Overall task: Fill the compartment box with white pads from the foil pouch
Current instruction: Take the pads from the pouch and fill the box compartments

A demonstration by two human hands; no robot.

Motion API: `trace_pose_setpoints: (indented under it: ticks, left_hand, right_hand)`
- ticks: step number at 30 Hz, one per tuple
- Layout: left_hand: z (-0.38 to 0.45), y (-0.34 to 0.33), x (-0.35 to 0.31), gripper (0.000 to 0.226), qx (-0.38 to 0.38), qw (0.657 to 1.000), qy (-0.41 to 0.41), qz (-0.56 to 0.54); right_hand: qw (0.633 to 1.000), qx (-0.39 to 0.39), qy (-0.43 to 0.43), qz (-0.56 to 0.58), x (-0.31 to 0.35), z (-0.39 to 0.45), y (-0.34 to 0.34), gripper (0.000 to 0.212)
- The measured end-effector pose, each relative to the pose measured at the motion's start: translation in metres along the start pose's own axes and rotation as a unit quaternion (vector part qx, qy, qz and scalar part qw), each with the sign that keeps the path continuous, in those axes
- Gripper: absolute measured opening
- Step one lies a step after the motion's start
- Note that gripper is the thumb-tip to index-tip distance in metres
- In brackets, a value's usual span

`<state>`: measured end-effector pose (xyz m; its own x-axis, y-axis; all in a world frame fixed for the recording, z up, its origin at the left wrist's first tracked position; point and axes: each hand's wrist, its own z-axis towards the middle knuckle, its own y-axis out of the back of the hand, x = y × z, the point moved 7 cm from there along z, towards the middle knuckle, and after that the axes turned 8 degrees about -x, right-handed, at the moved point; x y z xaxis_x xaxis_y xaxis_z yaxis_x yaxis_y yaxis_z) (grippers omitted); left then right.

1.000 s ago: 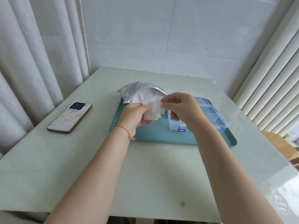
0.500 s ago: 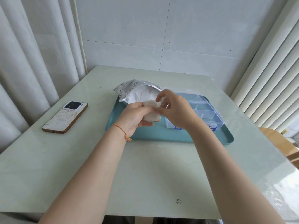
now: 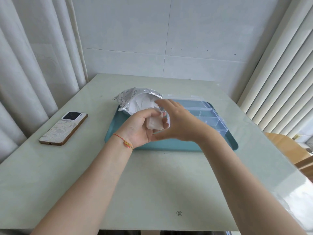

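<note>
My left hand (image 3: 138,128) grips a small stack of white pads (image 3: 155,123) above the teal tray (image 3: 169,144). My right hand (image 3: 176,120) is beside it with fingers spread and straight, its palm against the pads' right side. Behind my hands lies the open foil pouch (image 3: 130,97), with more white pads showing in its mouth. The clear compartment box (image 3: 208,116) sits on the tray's right half with its lid open toward the wall; my right wrist covers its near left part.
A phone (image 3: 64,128) lies face down on the table's left side. Curtains hang at the left, blinds at the right, and a tiled wall stands behind the table. A wooden chair (image 3: 286,148) is at the right edge.
My right hand has let go of the pad it pinched and spread its fingers. My left hand has turned its palm up with the pads gathered in it.
</note>
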<state>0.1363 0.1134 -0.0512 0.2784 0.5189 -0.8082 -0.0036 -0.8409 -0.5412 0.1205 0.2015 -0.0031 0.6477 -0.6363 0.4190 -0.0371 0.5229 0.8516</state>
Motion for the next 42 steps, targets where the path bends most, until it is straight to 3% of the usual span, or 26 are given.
trace_pose_setpoints:
  ticks: [3, 6, 12, 17, 21, 25, 30, 34, 36, 42]
  left_hand:
    - [0.002, -0.012, 0.004, 0.032, 0.05, 0.999, 0.015, 0.014]
    - [0.005, -0.016, 0.01, 0.034, 0.056, 0.997, 0.051, -0.028]
    - [0.014, -0.022, 0.018, 0.022, 0.025, 0.998, 0.055, -0.024]
    - [0.019, -0.026, 0.018, 0.014, 0.002, 0.998, 0.052, -0.035]
    - [0.025, -0.025, 0.016, 0.026, 0.043, 0.999, 0.015, -0.007]
    - [0.028, -0.022, 0.02, 0.017, 0.052, 0.998, 0.019, 0.008]
    - [0.028, -0.022, 0.018, 0.02, 0.03, 0.999, 0.023, 0.014]
    - [0.03, -0.026, 0.011, 0.024, 0.036, 0.999, 0.012, 0.005]
    - [0.029, -0.03, 0.004, 0.027, 0.033, 0.999, 0.013, 0.001]
    - [0.022, -0.054, -0.014, 0.012, 0.028, 0.999, -0.015, 0.027]
  right_hand:
    - [0.998, 0.013, 0.014, -0.052, 0.0, -0.003, -0.003, 0.084]
    - [1.0, -0.004, 0.006, 0.008, -0.009, -0.003, 0.003, 0.068]
    - [0.999, 0.031, 0.004, 0.032, -0.019, -0.007, 0.003, 0.088]
    - [0.999, 0.01, 0.006, 0.049, -0.026, -0.005, 0.006, 0.068]
    - [0.997, 0.035, -0.006, 0.066, -0.028, -0.008, 0.002, 0.095]
    - [1.0, 0.013, -0.001, 0.005, -0.028, -0.004, 0.004, 0.067]
    - [0.999, 0.029, -0.004, 0.035, -0.024, -0.004, 0.005, 0.081]
    - [1.0, 0.009, -0.004, -0.004, -0.018, 0.002, 0.019, 0.07]
    - [1.0, -0.004, -0.001, 0.0, -0.015, 0.004, 0.028, 0.075]
    - [0.998, -0.04, 0.013, -0.05, -0.008, 0.015, 0.049, 0.07]
